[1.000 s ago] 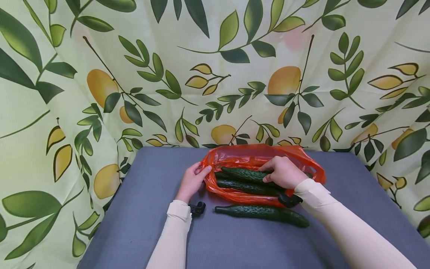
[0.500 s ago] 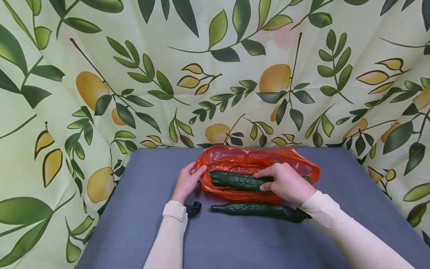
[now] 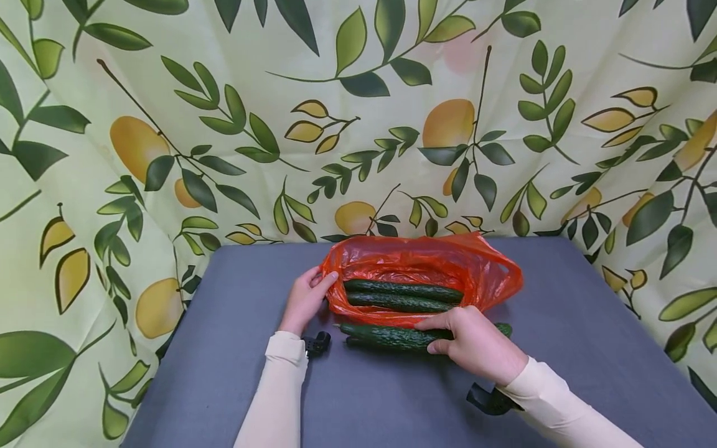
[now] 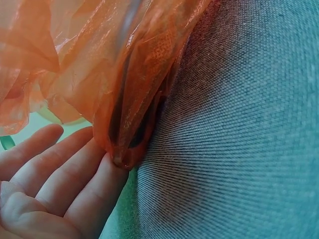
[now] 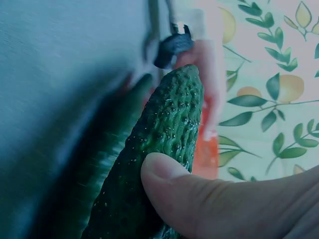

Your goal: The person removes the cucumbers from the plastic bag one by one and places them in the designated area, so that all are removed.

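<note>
At the left end of the red plastic bag [image 3: 493, 283], my left hand [image 3: 302, 302] pinches the rim, thumb over its edge. In the left wrist view, the fingers [image 4: 60, 184] touch the thin plastic and the thumb is hidden. My right hand [image 3: 476, 342] grips a bumpy dark green cucumber [image 3: 386, 336] in front of the bag. In the right wrist view the thumb presses on this cucumber [image 5: 162, 124]. Another cucumber [image 5: 109, 144] lies close beside it, mostly covered in the head view. Two cucumbers [image 3: 400, 296] show inside the bag's opening.
Grey cloth covers the table [image 3: 235, 386]. A curtain [image 3: 392, 180] printed with leaves and fruit hangs behind and at both sides. Black wrist cameras stick out at the left wrist [image 3: 318, 344] and the right wrist [image 3: 490, 399].
My right hand has lifted a cucumber out of the bag and brought it towards me, above the one on the table. The left hand stays at the bag's rim.
</note>
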A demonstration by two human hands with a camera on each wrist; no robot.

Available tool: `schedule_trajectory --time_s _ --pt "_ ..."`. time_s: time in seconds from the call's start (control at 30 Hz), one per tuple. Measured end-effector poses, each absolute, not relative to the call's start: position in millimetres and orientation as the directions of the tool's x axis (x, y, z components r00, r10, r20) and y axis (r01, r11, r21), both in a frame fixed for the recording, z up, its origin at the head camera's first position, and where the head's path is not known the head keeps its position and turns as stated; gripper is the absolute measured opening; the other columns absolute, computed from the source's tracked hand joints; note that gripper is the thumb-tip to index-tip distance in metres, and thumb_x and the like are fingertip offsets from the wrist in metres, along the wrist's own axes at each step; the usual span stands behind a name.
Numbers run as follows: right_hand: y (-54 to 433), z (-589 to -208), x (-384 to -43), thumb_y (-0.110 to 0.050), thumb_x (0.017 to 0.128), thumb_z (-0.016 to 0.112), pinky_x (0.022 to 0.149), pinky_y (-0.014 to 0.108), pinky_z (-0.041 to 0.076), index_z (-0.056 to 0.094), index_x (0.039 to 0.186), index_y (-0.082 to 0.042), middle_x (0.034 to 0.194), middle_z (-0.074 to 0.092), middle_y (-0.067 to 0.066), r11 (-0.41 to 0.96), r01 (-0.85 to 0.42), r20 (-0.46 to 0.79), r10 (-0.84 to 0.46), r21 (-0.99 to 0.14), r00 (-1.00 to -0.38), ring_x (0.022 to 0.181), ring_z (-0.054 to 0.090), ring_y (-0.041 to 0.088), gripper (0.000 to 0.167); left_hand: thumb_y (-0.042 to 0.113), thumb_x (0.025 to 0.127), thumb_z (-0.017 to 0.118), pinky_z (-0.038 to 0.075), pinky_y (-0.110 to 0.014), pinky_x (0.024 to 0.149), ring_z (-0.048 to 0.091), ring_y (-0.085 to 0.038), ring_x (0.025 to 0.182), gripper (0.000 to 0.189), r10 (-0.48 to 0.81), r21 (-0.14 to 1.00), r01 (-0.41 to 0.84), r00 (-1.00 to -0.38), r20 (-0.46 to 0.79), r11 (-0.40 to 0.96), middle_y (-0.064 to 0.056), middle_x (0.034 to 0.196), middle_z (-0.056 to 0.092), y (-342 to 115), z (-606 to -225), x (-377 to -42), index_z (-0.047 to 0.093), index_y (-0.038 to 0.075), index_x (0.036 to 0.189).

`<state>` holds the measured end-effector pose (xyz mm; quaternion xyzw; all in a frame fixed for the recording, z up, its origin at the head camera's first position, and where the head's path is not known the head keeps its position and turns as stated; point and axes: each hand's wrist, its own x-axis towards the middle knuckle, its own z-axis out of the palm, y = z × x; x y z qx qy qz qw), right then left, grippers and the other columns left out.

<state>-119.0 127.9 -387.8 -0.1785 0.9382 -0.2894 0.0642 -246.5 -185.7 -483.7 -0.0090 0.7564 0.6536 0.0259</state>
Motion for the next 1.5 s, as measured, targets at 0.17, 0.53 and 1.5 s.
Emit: schedule_trajectory --time_s 0.17,0.53,1.5 --pt "129 -413 -110 -0.013 0.083 0.092 0.078 0.028 0.058 0.086 0.115 -0.022 0.119 0.082 -0.001 0.756 -0.282 -0.053 -0.385 -0.591 -0.921 0.106 0.072 0.015 0.033 0.035 0.104 0.074 0.061 -0.044 0.106 0.075 -0.028 0.122 0.059 0.01 0.985 -0.074 -0.997 -0.076 0.156 -0.021 0.139 0.073 -190 -482 -246 0.059 0.003 0.152" --pt "127 -439 -105 -0.014 0.083 0.092 0.085 0.037 0.063 0.086 0.113 -0.023 0.116 0.083 -0.005 0.786 -0.308 -0.038 -0.386 -0.536 -0.922 0.105 0.077 0.015 0.032 0.033 0.104 0.073 0.064 -0.033 0.096 0.076 -0.021 0.114 0.056 0.011 0.987 -0.07 -0.997 -0.073 0.144 -0.02 0.136 0.075 -190 -482 -248 0.061 0.005 0.15" --pt "117 -389 -158 -0.02 0.093 0.085 0.097 0.045 0.063 0.085 0.118 -0.025 0.116 0.082 -0.009 0.701 -0.385 -0.012 -0.489 -0.601 -0.872 0.11 0.075 0.013 0.026 0.036 0.104 0.073 0.062 -0.041 0.103 0.076 -0.028 0.12 0.059 0.015 0.985 -0.073 -0.997 -0.077 0.158 -0.021 0.137 0.074 -187 -484 -249 0.06 0.004 0.152"
